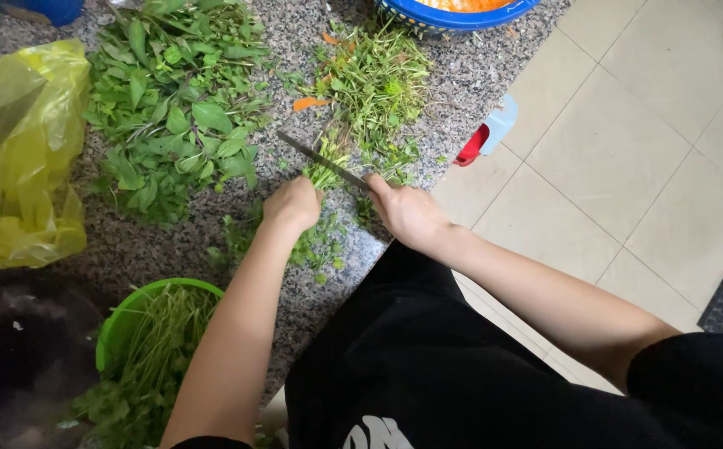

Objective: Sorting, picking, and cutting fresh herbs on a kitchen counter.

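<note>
Step in hand: I am cutting a bunch of herbs (321, 170) on the granite surface (153, 245).
Left hand (293, 204): fist closed on the bunch, pinning it flat.
Right hand (407, 212): wrapped shut on the knife (320, 160), blade across the stems.
Cut pile (378, 79): just beyond the blade.
Next move, my judgement: keep my knuckles clear of the edge.

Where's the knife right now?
In the head view the knife is mid-frame on the granite counter, held by the right hand, its blade crossing the herb bunch gripped by the left hand.
</note>
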